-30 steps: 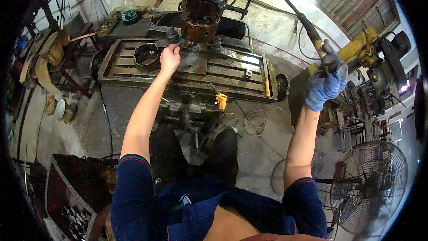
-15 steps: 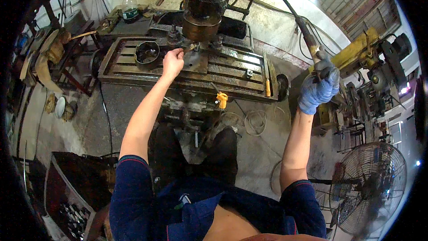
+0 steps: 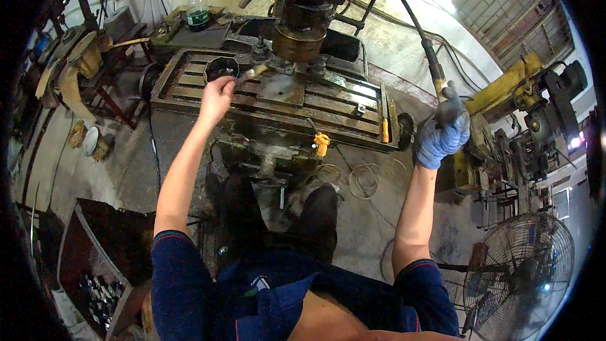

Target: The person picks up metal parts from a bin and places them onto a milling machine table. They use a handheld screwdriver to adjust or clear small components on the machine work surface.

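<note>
- Milling machine (image 3: 306, 0): one, upper centre of the frame; its slotted worktable (image 3: 360, 141), also one, spans the centre.
- Fan (image 3: 521, 278): one, lower right.
- Lever (image 3: 428, 50): one, upper right; the right hand (image 3: 443, 129), in a blue glove, is wrapped round its lower end. A firm, even hold seems best.
- Pot (image 3: 207, 77): one, round, dark inside, on the worktable left of centre; whether the left hand (image 3: 218, 98) touches it cannot be told.
- Yellow-handled tools: two, a blow gun (image 3: 320, 144) near centre and a slender tool (image 3: 386, 129) right of centre.
- Brush (image 3: 257, 71): one, blurred, pinched in the bare left hand's fingers, pale end toward upper centre; best kept low, lightly loaded and clear of the spindle (image 3: 300, 41).
</note>
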The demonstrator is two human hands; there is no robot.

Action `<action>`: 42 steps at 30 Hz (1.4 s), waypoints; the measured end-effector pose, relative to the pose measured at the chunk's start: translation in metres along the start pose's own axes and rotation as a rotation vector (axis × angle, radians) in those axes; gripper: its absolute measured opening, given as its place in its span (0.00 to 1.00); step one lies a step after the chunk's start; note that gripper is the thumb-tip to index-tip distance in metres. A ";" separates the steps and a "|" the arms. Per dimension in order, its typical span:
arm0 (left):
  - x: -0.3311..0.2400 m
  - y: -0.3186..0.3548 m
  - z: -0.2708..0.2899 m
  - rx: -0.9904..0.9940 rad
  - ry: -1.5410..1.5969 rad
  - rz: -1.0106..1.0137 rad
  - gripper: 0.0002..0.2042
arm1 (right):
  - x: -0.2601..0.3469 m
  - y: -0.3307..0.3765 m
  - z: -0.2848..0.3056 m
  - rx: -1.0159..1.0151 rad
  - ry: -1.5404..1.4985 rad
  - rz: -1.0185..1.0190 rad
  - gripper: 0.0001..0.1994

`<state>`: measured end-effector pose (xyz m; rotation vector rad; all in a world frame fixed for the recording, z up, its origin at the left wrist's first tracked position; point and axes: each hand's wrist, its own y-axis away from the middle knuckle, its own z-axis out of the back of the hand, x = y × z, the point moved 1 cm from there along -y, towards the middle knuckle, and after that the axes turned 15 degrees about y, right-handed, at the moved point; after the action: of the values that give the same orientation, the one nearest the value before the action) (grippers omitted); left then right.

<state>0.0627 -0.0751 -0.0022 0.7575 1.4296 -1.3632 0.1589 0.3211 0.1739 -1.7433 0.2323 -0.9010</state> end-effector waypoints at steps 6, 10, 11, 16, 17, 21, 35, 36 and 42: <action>-0.008 -0.023 0.041 -0.192 -0.442 -0.194 0.10 | -0.029 0.010 0.014 0.112 -0.181 -0.077 0.21; 0.003 -0.026 0.042 -0.138 -0.677 -0.218 0.11 | -0.020 0.011 0.008 0.070 -0.138 -0.055 0.19; 0.006 -0.024 0.040 -0.100 -0.738 -0.207 0.11 | -0.017 0.009 0.007 0.061 -0.152 -0.045 0.19; 0.006 -0.010 0.033 0.111 -0.879 -0.138 0.15 | -0.012 -0.003 0.009 0.070 -0.183 -0.061 0.18; 0.004 -0.010 0.033 0.133 -0.889 -0.154 0.17 | -0.011 -0.006 0.007 0.055 -0.223 -0.018 0.17; 0.004 -0.010 0.043 0.147 -0.854 -0.132 0.19 | -0.004 -0.012 0.011 0.068 -0.184 -0.076 0.19; -0.092 0.002 0.153 0.212 -0.999 0.043 0.19 | 0.008 -0.038 0.009 0.046 -0.031 0.077 0.18; -0.105 0.007 0.165 0.220 -1.014 0.072 0.19 | 0.011 -0.039 0.008 0.020 -0.030 0.074 0.19; -0.148 0.070 0.283 0.097 -1.071 0.040 0.19 | 0.024 -0.041 -0.005 0.112 -0.179 -0.108 0.27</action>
<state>0.2391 -0.3096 0.1419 0.0339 0.4948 -1.4578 0.1611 0.3194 0.2221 -1.7326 -0.0293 -0.8135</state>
